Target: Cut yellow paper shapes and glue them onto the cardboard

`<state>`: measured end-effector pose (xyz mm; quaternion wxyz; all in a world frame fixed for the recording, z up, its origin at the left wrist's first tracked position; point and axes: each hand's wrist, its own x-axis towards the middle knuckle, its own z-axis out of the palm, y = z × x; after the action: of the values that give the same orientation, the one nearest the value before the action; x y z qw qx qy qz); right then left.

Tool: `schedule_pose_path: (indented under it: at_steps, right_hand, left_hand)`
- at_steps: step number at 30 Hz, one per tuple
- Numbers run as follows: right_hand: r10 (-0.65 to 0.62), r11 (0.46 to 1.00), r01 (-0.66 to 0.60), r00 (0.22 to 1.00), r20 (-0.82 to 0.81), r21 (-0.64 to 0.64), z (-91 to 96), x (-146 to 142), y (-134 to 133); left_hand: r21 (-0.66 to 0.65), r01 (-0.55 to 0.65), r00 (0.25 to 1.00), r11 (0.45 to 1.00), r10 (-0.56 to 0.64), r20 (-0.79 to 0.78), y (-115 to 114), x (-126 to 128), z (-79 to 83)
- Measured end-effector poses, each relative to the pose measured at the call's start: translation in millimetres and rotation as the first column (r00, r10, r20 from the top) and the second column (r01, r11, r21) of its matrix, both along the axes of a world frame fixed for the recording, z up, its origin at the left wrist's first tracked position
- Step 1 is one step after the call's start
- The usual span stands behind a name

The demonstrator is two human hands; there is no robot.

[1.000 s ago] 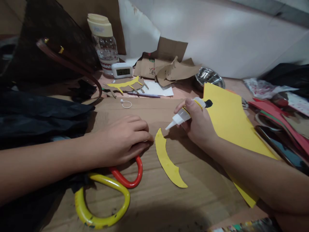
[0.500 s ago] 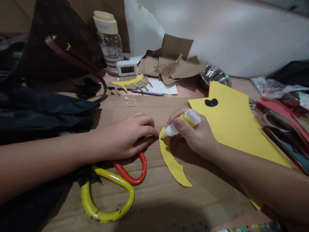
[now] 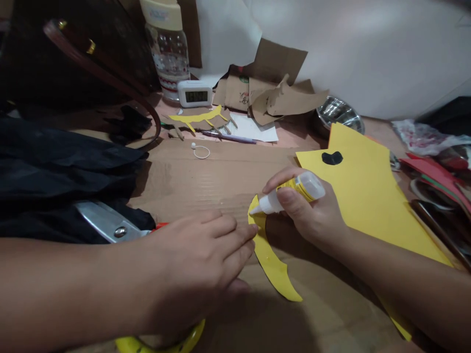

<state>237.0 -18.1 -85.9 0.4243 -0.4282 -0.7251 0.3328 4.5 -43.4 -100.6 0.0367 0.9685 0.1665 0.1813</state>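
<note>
My right hand (image 3: 312,206) is closed around a small glue bottle (image 3: 296,192) with a clear base and yellow label. Its white nozzle points down at the upper end of a curved yellow paper strip (image 3: 274,264). Small wet-looking drops show on the strip. My left hand (image 3: 206,260) lies with fingers stretched out, the fingertips touching the strip's left edge. Under that hand and forearm are scissors (image 3: 119,230); part of the metal blades and a yellow handle loop show, while the red loop is mostly hidden. Brown cardboard (image 3: 176,181) lies beneath everything.
Yellow paper sheets (image 3: 368,196) with a black shape lie at right. Behind stand a water bottle (image 3: 169,59), a digital clock (image 3: 195,94), cardboard scraps (image 3: 287,100) and a metal bowl (image 3: 340,117). A black plastic bag (image 3: 66,166) lies left; a phone (image 3: 437,230) sits far right.
My left hand has moved toward me and right, now touching the yellow strip and covering the red scissor loop. The glue nozzle stays at the strip's upper end. The camera view has shifted slightly.
</note>
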Motion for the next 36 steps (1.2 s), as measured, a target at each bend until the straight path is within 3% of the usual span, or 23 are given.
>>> schedule_pose_path:
  at_steps: [4, 12, 36]
  right_hand:
    - [0.024, 1.0, -0.024, 0.999, 0.042, 0.002, -0.5, 0.8, -0.3]
    - [0.001, 0.998, -0.007, 0.995, 0.096, 0.056, 1.9, -2.1, -0.3]
    - [0.0, 0.996, -0.012, 0.992, 0.129, 0.091, -1.4, 1.0, -3.8]
  left_hand:
    - [-0.015, -0.042, 0.999, 0.999, 0.042, -0.009, -0.2, 1.5, -1.8]
    - [-0.037, -0.041, 0.995, 0.998, 0.037, -0.097, 0.7, 2.0, 11.7]
    - [-0.036, -0.052, 0.996, 0.998, 0.05, -0.068, 0.3, 2.4, 5.9]
